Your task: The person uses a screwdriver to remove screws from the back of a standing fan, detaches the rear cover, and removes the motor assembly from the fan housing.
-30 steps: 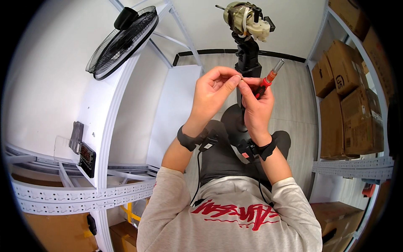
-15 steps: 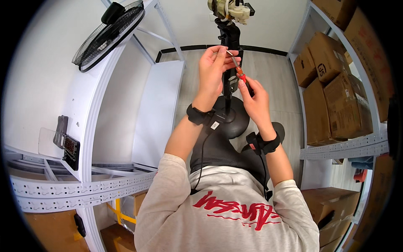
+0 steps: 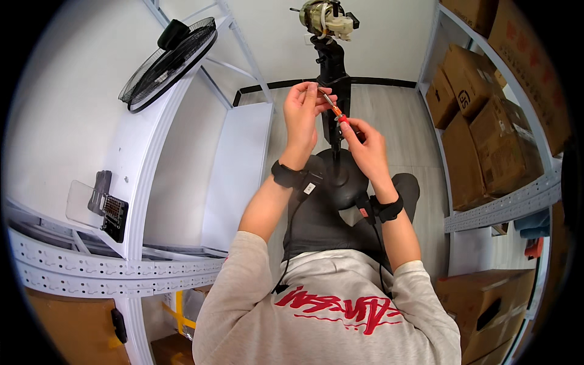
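A screwdriver (image 3: 337, 112) with a red and orange handle slants between my hands, in front of the fan's black post. My right hand (image 3: 367, 149) is closed around its handle end. With thumb and forefinger, my left hand (image 3: 300, 118) pinches at the tip of the metal shaft; its other fingers stick out behind. What lies right between those fingertips is too small to make out. Beyond my hands, the bare fan motor (image 3: 325, 19) tops the black stand (image 3: 333, 64), whose round base (image 3: 334, 173) rests on the floor by my legs.
On the white shelf at left lie a fan grille (image 3: 173, 64) and an open bit case (image 3: 114, 218) with a clear lid. Cardboard boxes (image 3: 496, 143) fill the right-hand rack. Each wrist wears a black strapped device with a cable running toward my body.
Both hands, with the screwdriver between them, sit slightly lower and to the left in the view. The view itself has shifted a little; the hold looks the same.
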Motion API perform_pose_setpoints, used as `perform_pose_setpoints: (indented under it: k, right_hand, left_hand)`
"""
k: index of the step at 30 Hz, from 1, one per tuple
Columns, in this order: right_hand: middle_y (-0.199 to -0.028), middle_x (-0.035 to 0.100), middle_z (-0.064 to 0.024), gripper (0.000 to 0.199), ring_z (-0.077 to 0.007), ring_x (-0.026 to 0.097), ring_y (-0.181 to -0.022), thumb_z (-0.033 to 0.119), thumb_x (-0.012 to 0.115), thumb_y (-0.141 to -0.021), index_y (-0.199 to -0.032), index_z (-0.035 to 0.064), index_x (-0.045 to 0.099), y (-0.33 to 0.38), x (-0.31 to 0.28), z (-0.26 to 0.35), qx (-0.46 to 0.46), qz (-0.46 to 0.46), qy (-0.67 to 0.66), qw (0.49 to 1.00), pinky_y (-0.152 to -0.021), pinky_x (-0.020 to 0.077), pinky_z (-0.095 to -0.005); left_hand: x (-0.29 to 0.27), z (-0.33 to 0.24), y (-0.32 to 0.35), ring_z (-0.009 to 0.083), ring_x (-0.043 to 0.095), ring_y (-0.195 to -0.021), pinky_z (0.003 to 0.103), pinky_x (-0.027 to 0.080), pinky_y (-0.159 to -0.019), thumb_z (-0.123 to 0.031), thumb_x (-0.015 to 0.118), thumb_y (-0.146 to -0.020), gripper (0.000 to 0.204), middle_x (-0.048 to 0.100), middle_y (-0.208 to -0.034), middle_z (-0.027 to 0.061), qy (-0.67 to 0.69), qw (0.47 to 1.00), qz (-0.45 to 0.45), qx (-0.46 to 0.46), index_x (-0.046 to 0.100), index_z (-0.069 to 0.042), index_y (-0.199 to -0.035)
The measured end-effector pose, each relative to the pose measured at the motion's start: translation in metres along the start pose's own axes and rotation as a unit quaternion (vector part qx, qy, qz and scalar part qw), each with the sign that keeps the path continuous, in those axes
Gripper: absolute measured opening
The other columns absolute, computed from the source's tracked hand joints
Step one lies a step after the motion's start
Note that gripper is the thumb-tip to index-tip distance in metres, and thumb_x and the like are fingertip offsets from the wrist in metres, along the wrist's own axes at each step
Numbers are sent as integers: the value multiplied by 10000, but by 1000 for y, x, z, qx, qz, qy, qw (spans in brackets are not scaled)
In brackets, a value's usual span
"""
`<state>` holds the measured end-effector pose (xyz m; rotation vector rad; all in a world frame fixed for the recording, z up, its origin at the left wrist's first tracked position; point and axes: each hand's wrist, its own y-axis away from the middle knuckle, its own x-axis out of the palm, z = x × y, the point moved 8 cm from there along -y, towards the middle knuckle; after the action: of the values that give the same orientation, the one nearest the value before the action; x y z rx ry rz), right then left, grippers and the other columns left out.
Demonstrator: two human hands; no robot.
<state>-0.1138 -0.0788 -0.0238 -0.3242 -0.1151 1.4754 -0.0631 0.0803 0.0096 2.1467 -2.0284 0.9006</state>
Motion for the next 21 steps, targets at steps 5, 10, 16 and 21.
perform_pose_setpoints:
  k: [5,10,16,21]
  right_hand:
    - [-757,648,-58,262,-106,549,-650,223,682,-931,-1047,-11,700,-2,-2,-18,5,-4,14,1000,-582,435,-274]
    - [-777,664,-55,288,-103,584,-646,252,671,-939,-1059,-7,709,-3,-6,-23,-34,-38,88,995,-564,441,-268]
    - [-757,631,1,290,-37,490,-531,284,615,-986,-1103,32,701,-3,1,-52,144,92,-169,971,-466,359,-202]
    - [-745,615,13,276,-30,491,-530,263,632,-975,-1118,34,690,-5,-5,-50,124,51,-105,985,-452,353,-199]
  left_hand:
    - [-5,15,-3,245,703,-867,349,589,-769,-196,573,-1004,241,681,-988,163,-30,999,26,-32,551,28,-1091]
    - [-10,38,-12,245,711,-854,340,595,-751,-192,590,-994,266,687,-986,176,-37,995,42,-82,555,50,-1098]
    - [-9,61,-17,218,704,-897,326,580,-796,-187,602,-981,242,697,-1024,170,-23,987,92,-131,588,34,-1078]
    - [-1,61,-17,213,700,-930,323,572,-832,-176,599,-977,226,699,-1041,170,-25,985,105,-138,610,29,-1073]
